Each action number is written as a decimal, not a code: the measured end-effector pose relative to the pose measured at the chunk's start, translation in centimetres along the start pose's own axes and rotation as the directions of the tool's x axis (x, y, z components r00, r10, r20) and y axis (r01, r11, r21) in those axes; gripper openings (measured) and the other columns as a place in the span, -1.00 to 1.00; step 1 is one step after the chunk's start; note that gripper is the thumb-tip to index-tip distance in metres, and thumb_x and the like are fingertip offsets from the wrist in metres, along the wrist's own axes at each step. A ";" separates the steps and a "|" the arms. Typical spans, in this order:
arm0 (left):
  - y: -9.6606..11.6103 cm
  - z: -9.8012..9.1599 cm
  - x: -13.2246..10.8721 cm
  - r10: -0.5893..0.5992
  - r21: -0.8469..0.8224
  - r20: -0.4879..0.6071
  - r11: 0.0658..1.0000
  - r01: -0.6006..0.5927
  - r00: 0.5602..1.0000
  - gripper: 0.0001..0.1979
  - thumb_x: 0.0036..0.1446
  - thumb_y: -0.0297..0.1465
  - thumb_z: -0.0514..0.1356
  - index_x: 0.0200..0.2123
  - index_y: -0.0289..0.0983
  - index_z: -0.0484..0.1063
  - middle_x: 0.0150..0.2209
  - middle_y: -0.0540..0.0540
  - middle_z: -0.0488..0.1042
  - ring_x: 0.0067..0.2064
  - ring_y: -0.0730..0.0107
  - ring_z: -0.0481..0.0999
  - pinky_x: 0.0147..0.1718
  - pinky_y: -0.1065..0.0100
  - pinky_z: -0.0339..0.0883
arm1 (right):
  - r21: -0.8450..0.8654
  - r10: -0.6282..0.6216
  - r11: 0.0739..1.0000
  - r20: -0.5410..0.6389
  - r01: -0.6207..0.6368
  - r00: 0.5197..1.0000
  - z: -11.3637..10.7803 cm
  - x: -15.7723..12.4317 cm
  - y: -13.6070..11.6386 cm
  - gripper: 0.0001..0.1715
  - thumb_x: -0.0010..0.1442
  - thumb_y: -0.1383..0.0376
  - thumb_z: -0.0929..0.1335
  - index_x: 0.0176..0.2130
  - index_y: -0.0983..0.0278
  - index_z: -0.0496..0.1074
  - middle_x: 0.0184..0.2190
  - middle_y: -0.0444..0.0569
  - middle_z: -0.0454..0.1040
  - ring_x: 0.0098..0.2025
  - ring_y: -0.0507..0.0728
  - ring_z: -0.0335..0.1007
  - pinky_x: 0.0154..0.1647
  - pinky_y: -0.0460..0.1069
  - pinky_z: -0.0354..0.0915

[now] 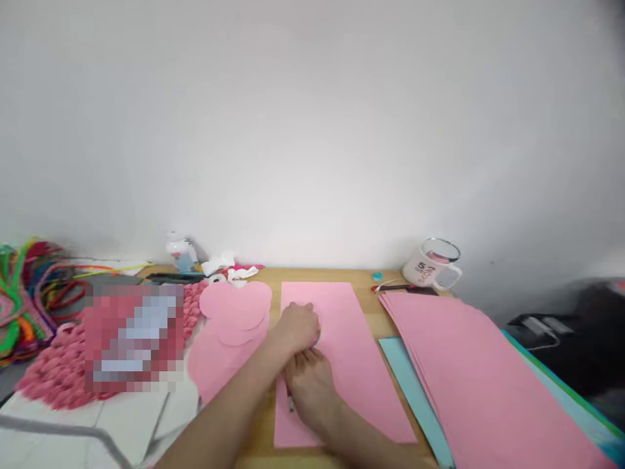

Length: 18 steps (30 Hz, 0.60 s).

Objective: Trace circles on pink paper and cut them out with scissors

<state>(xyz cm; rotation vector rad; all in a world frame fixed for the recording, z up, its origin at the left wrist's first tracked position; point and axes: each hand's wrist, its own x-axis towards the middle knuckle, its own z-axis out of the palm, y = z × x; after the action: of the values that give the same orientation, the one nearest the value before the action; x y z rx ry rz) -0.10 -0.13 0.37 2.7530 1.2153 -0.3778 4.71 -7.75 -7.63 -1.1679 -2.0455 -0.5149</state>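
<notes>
A sheet of pink paper [351, 352] lies on the wooden table under both hands. My left hand [295, 326] is closed and rests on the left part of the sheet; whatever its fingers hold is hidden. Just nearer to me, touching it, my right hand [311, 381] is closed around a slim pen-like tool [291, 402] with a reddish shaft and a silvery end. Only that end shows below the fingers, so its exact kind cannot be told. Left of the sheet, several round pink paper cutouts [234, 306] overlap one another.
A stack of pink sheets [498, 378] covers light-blue paper [415, 391] at right. Behind stands a white mug [424, 268]. A white bottle [181, 253], paper scraps [219, 263], a pink knitted mat [53, 365] and colourful pipe cleaners [29, 293] are at left. A wall [312, 130] borders the table.
</notes>
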 end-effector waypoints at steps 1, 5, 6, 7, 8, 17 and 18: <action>0.0 0.0 -0.1 -0.002 0.001 -0.004 1.000 0.002 1.000 -0.75 0.08 -0.45 0.02 -0.40 -0.31 0.51 -0.29 -0.20 0.47 -0.29 0.21 0.49 -0.29 0.21 0.27 | 0.004 0.010 1.000 0.011 -0.010 1.000 -0.3 -0.1 0.0 -0.75 -0.04 0.57 0.24 -0.61 0.30 0.29 -0.75 -0.04 0.34 -0.70 0.11 0.24 -0.65 -0.02 0.07; 0.0 0.2 -0.3 -0.007 0.006 -0.025 1.000 0.007 1.000 -0.76 0.08 -0.46 0.02 -0.39 -0.31 0.50 -0.27 -0.20 0.45 -0.28 0.18 0.48 -0.31 0.22 0.27 | 0.065 0.081 0.994 0.079 -0.086 0.994 -2.4 -1.5 0.5 -0.78 0.08 0.49 0.23 -0.54 0.28 0.30 -0.71 -0.09 0.36 -0.69 0.08 0.26 -0.64 -0.04 0.08; 0.0 0.3 -0.3 -0.010 0.007 -0.032 1.000 0.010 0.999 -0.75 0.10 -0.46 0.01 -0.39 -0.32 0.50 -0.27 -0.21 0.45 -0.28 0.17 0.48 -0.31 0.22 0.26 | 0.105 0.121 0.986 0.101 -0.132 0.987 -3.1 -1.9 0.9 -0.79 0.10 0.47 0.22 -0.52 0.27 0.31 -0.70 -0.10 0.36 -0.68 0.08 0.27 -0.64 -0.06 0.08; 0.1 0.3 -0.5 -0.012 0.007 -0.037 1.000 0.012 0.999 -0.74 0.11 -0.47 -0.01 -0.40 -0.32 0.49 -0.27 -0.21 0.44 -0.28 0.16 0.48 -0.32 0.22 0.26 | 0.152 0.179 0.968 0.124 -0.197 0.976 -3.8 -2.3 1.4 -0.79 0.11 0.44 0.21 -0.51 0.27 0.31 -0.70 -0.11 0.37 -0.67 0.07 0.28 -0.64 -0.07 0.09; 0.2 0.3 -0.6 -0.015 0.007 -0.040 1.000 0.016 0.999 -0.73 0.11 -0.49 -0.02 -0.40 -0.33 0.49 -0.27 -0.21 0.44 -0.28 0.15 0.47 -0.33 0.22 0.26 | 0.205 0.254 0.936 0.170 -0.287 0.952 -4.5 -2.4 2.1 -0.82 0.11 0.41 0.21 -0.48 0.26 0.32 -0.68 -0.12 0.38 -0.66 0.06 0.29 -0.64 -0.09 0.11; 1.2 0.6 -1.6 -0.010 -0.002 -0.035 1.000 0.009 0.999 -0.79 -0.14 -0.68 0.14 -0.39 -0.41 0.47 -0.24 -0.30 0.42 -0.21 0.12 0.43 -0.26 0.20 0.24 | 0.501 0.658 0.396 0.431 -0.770 0.618 -5.4 2.9 10.8 -0.76 0.06 0.16 0.31 -0.42 0.30 0.38 -0.51 0.01 0.50 -0.39 0.19 0.48 -0.36 0.01 0.37; 1.3 0.7 -1.7 -0.010 -0.020 -0.049 1.000 0.009 0.999 -0.78 -0.15 -0.69 0.13 -0.39 -0.41 0.47 -0.24 -0.31 0.43 -0.20 0.11 0.43 -0.26 0.19 0.24 | 0.520 0.635 0.386 0.449 -0.762 0.628 -4.6 3.9 11.0 -0.75 0.08 0.15 0.29 -0.40 0.31 0.37 -0.48 0.02 0.51 -0.39 0.18 0.49 -0.35 0.01 0.38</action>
<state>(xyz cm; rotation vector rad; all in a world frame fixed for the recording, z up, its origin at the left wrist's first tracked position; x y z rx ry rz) -0.34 -2.37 0.13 2.7561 1.2368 -0.2987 14.64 -2.86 -1.74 -1.4640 -1.3905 0.7590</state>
